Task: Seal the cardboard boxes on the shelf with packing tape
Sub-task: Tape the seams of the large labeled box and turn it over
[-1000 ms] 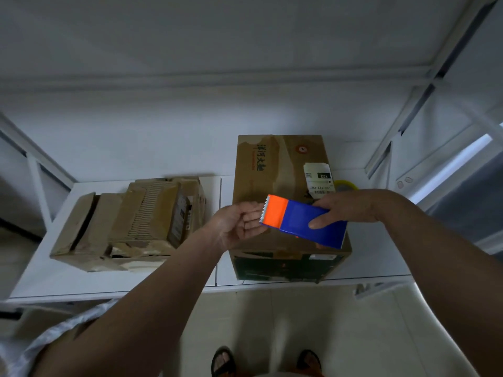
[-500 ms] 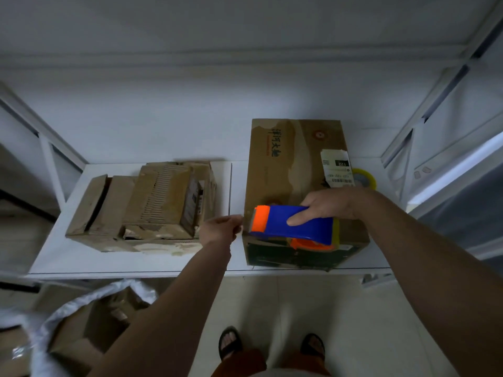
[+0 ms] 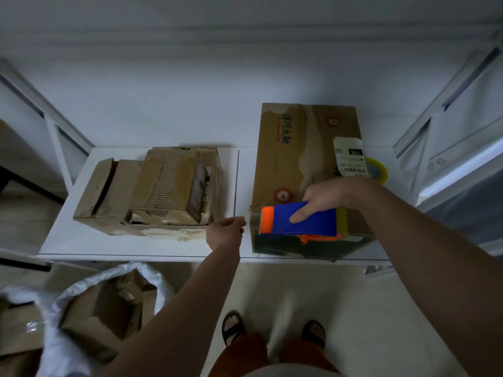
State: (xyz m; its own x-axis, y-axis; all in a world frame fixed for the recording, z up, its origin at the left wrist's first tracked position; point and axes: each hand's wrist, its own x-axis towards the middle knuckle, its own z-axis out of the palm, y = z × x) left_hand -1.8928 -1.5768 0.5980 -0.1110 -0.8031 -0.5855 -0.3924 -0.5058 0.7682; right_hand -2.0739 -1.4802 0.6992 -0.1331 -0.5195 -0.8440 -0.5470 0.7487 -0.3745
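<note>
Tape dispenser at the box's near edge

Right hand [image 3: 328, 196] clamps the blue-and-orange tape dispenser [image 3: 302, 220] against the printed cardboard box [image 3: 299, 148] on the shelf [image 3: 81, 240]. Left hand [image 3: 224, 232], beside that box, looks curled; whether it pinches tape I cannot tell. Cardboard likely light, dentable: press flat.

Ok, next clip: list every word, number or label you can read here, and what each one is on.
"122": on the white shipping label stuck to the tall cardboard box, seen upside down.
Barcode digits on that label: too small to read.
Dark printed characters on the box top: blurred, not readable.
Sticker on the crushed box: unreadable.
Tape dispenser: no text visible.
</note>
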